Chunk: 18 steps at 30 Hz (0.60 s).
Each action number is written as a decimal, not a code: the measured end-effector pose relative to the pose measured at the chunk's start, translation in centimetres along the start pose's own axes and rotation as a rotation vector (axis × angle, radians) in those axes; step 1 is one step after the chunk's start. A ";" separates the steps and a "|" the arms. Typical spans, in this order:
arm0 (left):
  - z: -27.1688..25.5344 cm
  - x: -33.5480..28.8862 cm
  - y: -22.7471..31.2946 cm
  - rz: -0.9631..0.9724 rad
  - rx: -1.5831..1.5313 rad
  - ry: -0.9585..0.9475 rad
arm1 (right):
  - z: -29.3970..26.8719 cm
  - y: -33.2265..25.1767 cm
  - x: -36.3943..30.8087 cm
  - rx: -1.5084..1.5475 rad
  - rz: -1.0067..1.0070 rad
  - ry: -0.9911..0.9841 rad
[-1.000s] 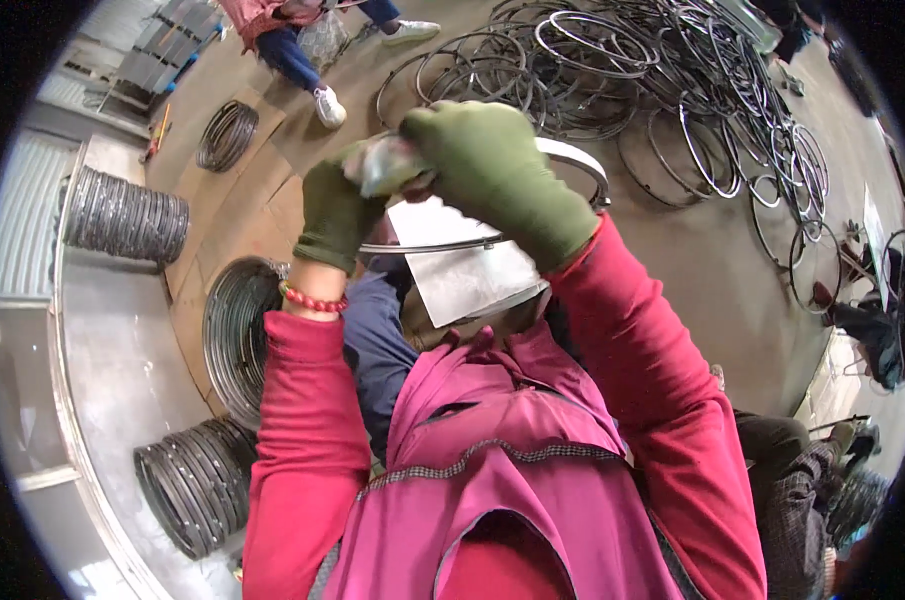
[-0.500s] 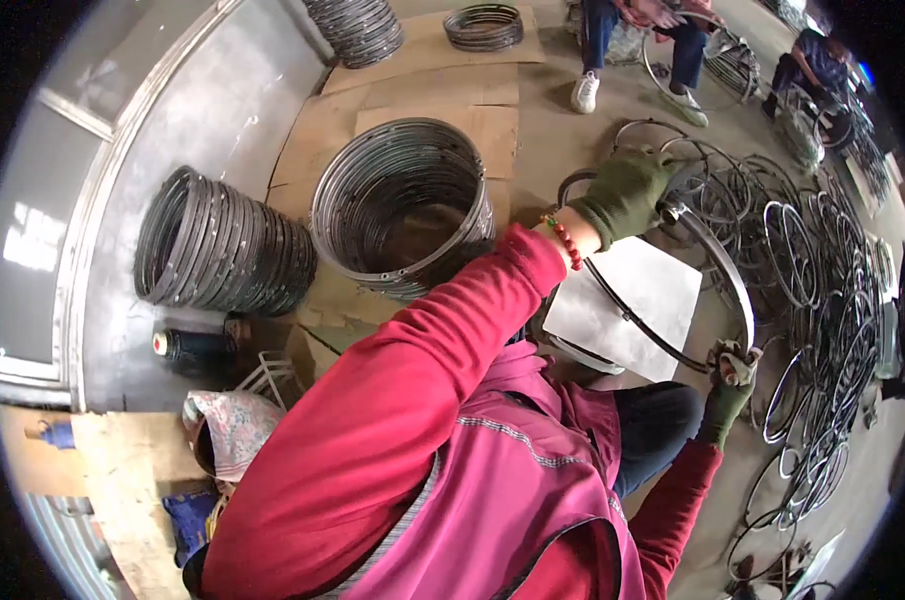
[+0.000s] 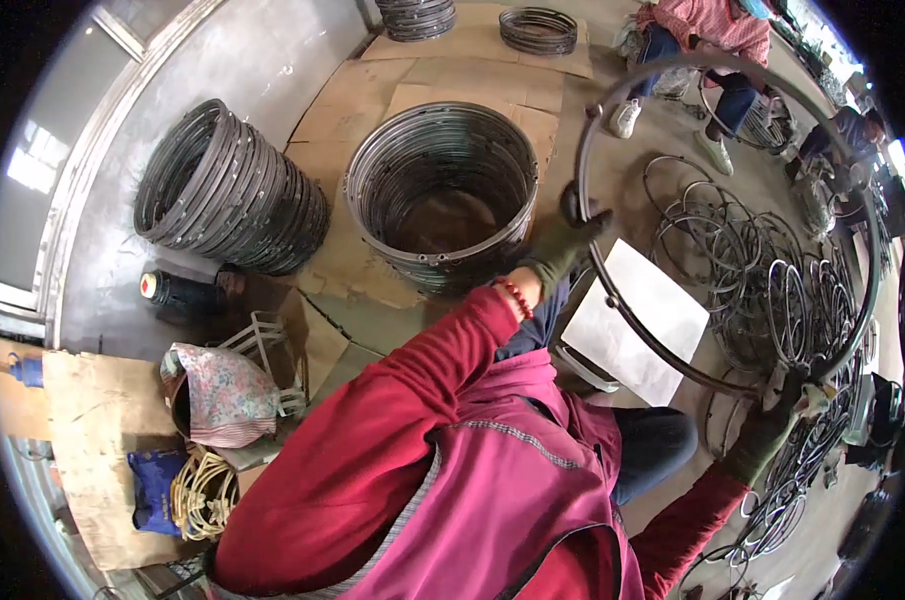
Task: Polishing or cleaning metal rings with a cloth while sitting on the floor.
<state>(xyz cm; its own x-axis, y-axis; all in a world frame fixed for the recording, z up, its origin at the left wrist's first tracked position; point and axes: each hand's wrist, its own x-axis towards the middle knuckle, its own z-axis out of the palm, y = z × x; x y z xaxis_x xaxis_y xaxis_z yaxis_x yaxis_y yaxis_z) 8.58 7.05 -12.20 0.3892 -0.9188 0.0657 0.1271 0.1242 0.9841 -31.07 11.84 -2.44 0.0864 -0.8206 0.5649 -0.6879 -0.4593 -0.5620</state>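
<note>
A large dark metal ring (image 3: 874, 250) is raised and tilted in front of me, between my two hands. My left hand (image 3: 564, 245), in a green glove, is closed on the ring's left side. My right hand (image 3: 769, 430), also gloved, grips its lower right edge, where the glove fingertips look pale and worn. Just left of my left hand stands a wide stack of similar rings (image 3: 442, 250). A white square board (image 3: 640, 322) lies below the ring, partly seen through it.
Another ring stack (image 3: 237, 195) leans at the left, near a dark bottle (image 3: 187, 295). Loose thin rings (image 3: 742, 270) lie tangled on the floor at right. Cardboard (image 3: 317, 130) covers the floor beneath the stacks. A flowered cloth (image 3: 222, 395) hangs at lower left. Another person (image 3: 717, 40) sits far right.
The ring has swung up and turned more face-on, away from the board. My left hand has moved left and down, my right hand right and down. The view has shifted too.
</note>
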 end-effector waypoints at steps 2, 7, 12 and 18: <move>-2.8 0.0 4.5 0.130 -0.114 0.095 | 1.5 -1.4 1.6 0.316 0.157 -0.030; -9.1 -1.0 7.4 0.056 -0.185 0.275 | 8.7 -7.1 3.5 0.903 0.562 -0.059; -15.7 -0.5 6.4 -0.116 -0.194 0.338 | 13.5 -6.7 3.7 0.790 0.286 -0.359; -28.8 2.7 6.5 0.011 0.117 0.551 | 21.1 -17.4 6.8 0.832 0.584 -0.855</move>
<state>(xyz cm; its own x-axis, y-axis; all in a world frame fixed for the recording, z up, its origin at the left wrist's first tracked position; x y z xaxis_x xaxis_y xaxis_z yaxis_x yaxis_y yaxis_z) 36.73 16.16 -10.35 0.8130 -0.5822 0.0107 0.0305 0.0610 0.9977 -3.33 7.11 -1.57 0.5647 -0.7808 -0.2674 -0.1616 0.2130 -0.9636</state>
